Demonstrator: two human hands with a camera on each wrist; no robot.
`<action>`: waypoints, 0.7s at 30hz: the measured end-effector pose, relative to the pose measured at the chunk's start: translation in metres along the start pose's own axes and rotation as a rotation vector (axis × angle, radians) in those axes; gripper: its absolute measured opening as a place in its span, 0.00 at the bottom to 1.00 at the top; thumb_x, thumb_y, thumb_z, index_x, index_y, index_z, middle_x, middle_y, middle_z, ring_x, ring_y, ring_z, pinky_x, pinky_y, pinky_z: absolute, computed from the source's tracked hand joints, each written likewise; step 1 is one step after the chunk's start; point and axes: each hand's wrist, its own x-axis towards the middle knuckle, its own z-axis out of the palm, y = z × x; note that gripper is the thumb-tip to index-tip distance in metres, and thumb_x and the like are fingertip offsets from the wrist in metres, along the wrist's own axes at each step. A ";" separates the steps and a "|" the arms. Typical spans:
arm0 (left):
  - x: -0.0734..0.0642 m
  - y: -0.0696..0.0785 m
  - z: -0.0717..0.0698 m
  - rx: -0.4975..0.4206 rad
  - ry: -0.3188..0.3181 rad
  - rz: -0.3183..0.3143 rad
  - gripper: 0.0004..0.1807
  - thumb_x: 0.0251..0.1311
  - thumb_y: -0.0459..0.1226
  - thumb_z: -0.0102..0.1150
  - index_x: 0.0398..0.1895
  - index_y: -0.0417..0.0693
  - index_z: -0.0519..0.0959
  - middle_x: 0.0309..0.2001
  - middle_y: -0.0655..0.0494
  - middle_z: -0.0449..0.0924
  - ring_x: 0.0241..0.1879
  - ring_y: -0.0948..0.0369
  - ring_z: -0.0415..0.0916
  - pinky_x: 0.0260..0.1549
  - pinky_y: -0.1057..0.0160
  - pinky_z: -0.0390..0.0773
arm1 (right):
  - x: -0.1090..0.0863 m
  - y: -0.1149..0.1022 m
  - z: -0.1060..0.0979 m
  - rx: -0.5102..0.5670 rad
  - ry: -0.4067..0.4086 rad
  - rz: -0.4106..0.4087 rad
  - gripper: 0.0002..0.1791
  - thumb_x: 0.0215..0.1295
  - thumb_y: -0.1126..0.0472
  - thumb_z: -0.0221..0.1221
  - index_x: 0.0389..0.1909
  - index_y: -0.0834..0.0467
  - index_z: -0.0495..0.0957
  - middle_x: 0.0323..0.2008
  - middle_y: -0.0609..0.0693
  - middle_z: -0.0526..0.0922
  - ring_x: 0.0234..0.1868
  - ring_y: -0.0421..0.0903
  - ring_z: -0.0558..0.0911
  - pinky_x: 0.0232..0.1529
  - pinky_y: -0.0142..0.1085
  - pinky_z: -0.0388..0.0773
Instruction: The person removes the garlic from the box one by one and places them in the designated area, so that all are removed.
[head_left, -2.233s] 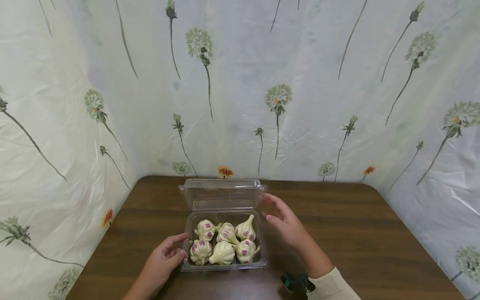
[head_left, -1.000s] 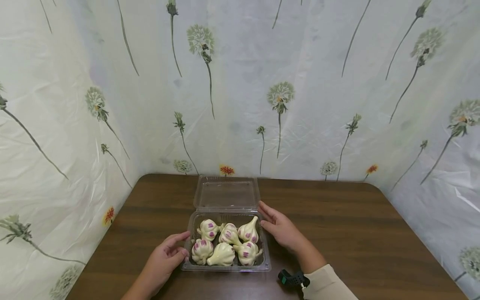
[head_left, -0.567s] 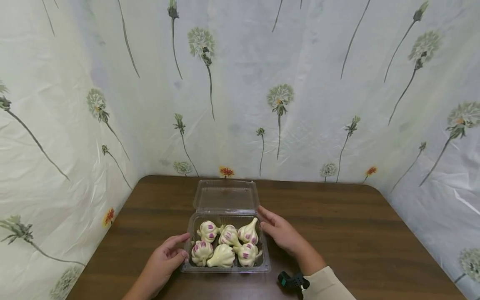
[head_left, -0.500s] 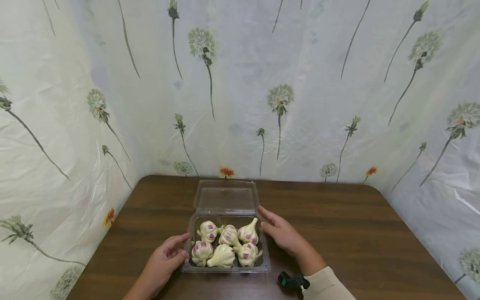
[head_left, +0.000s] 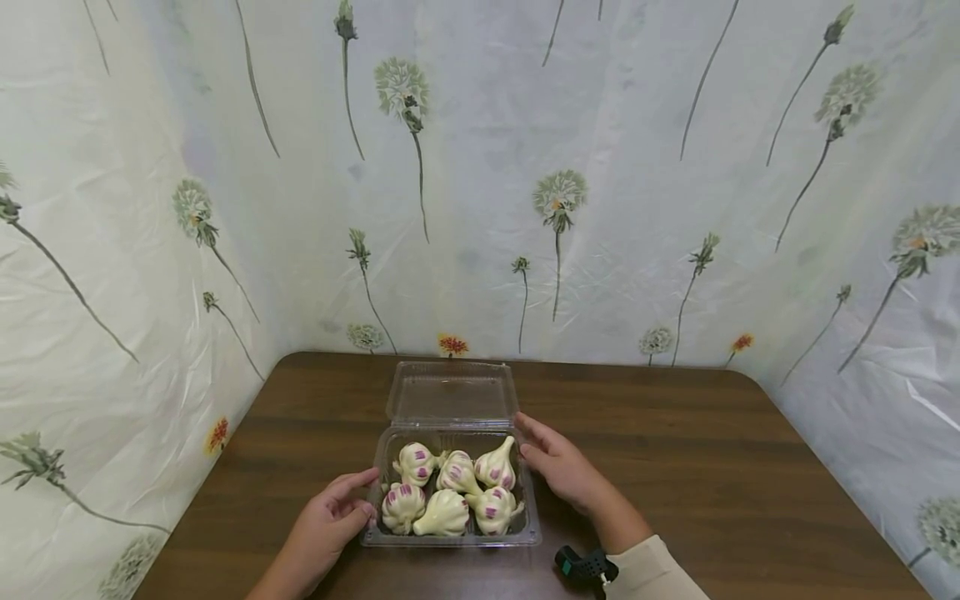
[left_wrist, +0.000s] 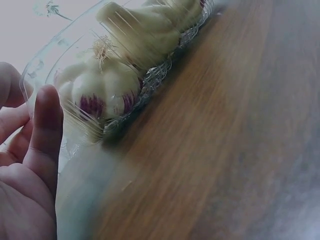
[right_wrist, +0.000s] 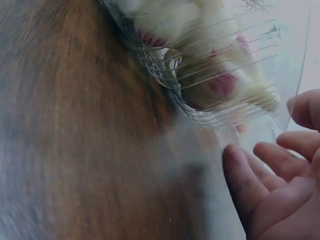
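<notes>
A clear plastic clamshell container [head_left: 450,540] lies on the brown table with its lid [head_left: 453,392] folded back. Inside its base sit several garlic bulbs [head_left: 444,512], cream with purple patches. My left hand [head_left: 326,521] holds the container's left rim, thumb and index finger at its edge; the left wrist view shows the thumb [left_wrist: 46,120] overlapping the clear rim beside a bulb [left_wrist: 102,87]. At the right side, near the hinge, my right hand [head_left: 561,465] touches the rim with fingers fairly straight. In the right wrist view its thumb [right_wrist: 242,182] appears apart from the plastic wall.
The dark wooden table [head_left: 675,467] stretches well to the right of the container. A flower-printed curtain [head_left: 480,208] stands behind the table and along both sides. A black band [head_left: 585,567] is around the right wrist, by a cream sleeve [head_left: 651,571].
The lid, half raised at first, has come down backward to lie further open. My right hand has moved down to the container's right rim. Over the last half second almost nothing has moved.
</notes>
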 end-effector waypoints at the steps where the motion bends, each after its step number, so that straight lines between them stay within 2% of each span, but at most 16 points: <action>1: -0.001 0.000 0.000 -0.005 0.001 0.002 0.28 0.70 0.29 0.62 0.72 0.33 0.71 0.68 0.36 0.68 0.41 0.64 0.83 0.40 0.68 0.84 | 0.000 0.000 0.001 -0.010 0.027 0.000 0.33 0.81 0.65 0.51 0.81 0.66 0.54 0.80 0.66 0.57 0.79 0.65 0.62 0.68 0.37 0.76; 5: -0.003 0.000 0.000 -0.001 -0.002 0.029 0.29 0.69 0.28 0.62 0.72 0.30 0.70 0.66 0.34 0.69 0.40 0.63 0.83 0.39 0.68 0.84 | -0.001 -0.003 0.002 -0.066 0.149 0.014 0.32 0.76 0.65 0.59 0.78 0.63 0.64 0.74 0.64 0.70 0.73 0.63 0.72 0.62 0.35 0.80; 9: -0.003 -0.002 -0.001 -0.002 -0.003 0.031 0.29 0.69 0.28 0.62 0.72 0.30 0.70 0.66 0.34 0.69 0.40 0.63 0.83 0.39 0.68 0.84 | -0.005 -0.007 0.002 -0.130 0.207 0.025 0.29 0.74 0.62 0.63 0.73 0.60 0.71 0.70 0.60 0.76 0.68 0.60 0.77 0.59 0.42 0.83; 12: -0.002 -0.003 -0.002 -0.003 -0.002 0.018 0.29 0.69 0.28 0.62 0.72 0.31 0.71 0.67 0.34 0.69 0.40 0.63 0.83 0.40 0.68 0.84 | -0.008 -0.012 0.001 -0.189 0.226 0.022 0.26 0.72 0.60 0.65 0.69 0.59 0.75 0.66 0.58 0.78 0.66 0.59 0.78 0.61 0.48 0.82; 15: -0.001 -0.003 -0.002 -0.002 -0.002 0.009 0.29 0.70 0.28 0.62 0.72 0.32 0.70 0.68 0.34 0.68 0.41 0.64 0.83 0.41 0.69 0.84 | -0.009 -0.018 0.000 -0.241 0.227 0.018 0.24 0.71 0.58 0.67 0.65 0.57 0.78 0.63 0.55 0.79 0.64 0.56 0.79 0.63 0.50 0.81; 21: -0.002 -0.003 0.000 -0.010 0.000 0.044 0.29 0.69 0.29 0.63 0.72 0.30 0.70 0.70 0.32 0.67 0.42 0.64 0.82 0.41 0.68 0.84 | -0.010 -0.031 0.006 -0.343 0.209 0.003 0.19 0.68 0.59 0.70 0.57 0.55 0.81 0.56 0.52 0.80 0.55 0.52 0.83 0.56 0.45 0.83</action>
